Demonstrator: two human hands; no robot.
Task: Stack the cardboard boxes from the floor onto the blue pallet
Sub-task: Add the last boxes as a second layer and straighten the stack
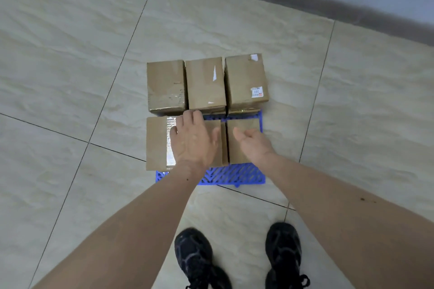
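Both hands are hovering with fingers loose and gripping nothing, the left hand (192, 141) and right hand (252, 142) over near boxes (243, 141) sitting on the blue pallet (234, 175).

Five cardboard boxes (206, 84) crowd the blue pallet (234, 175) nearly edge to edge; only its near strip shows bare. Tiled floor (70, 77) lies open left, right and far.

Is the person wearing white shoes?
No, both shoes at the bottom of the head view are black, standing on the pale floor tiles just behind the blue pallet.
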